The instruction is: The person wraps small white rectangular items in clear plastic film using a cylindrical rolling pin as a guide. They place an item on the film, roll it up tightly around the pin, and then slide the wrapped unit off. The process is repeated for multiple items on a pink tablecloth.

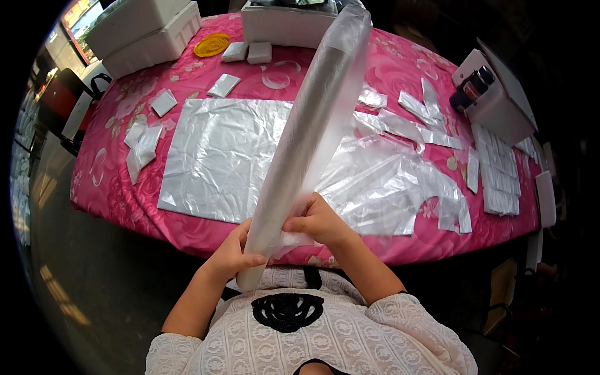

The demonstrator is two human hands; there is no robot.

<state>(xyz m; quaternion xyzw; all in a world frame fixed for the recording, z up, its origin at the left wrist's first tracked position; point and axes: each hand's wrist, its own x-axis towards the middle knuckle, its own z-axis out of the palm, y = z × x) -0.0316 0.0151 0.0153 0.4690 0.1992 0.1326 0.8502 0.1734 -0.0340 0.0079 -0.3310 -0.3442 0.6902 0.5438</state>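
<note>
A long roll of translucent plastic film (306, 119) is held slantwise in front of the body, its near end by the waist and its far end leaning to the right, over the pink-clothed counter (112, 156). The near end is wrapped by the left hand (232, 255), its fingers clamped on the roll with the thumb across the front, apparently so that the weight is steadied. By the right hand (320, 220), higher up, loose film seems to be pinched at the roll's right side, fingers together, perhaps so that the layers are kept tight. A flat silvery plastic sheet (215, 156) and a clear handled bag (390, 187) are spread beneath, probably for easy reach; folded packets (497, 175) are stacked in rows at the right, near a dark flask (473, 89). No brand, label or writing can be made out.
</note>
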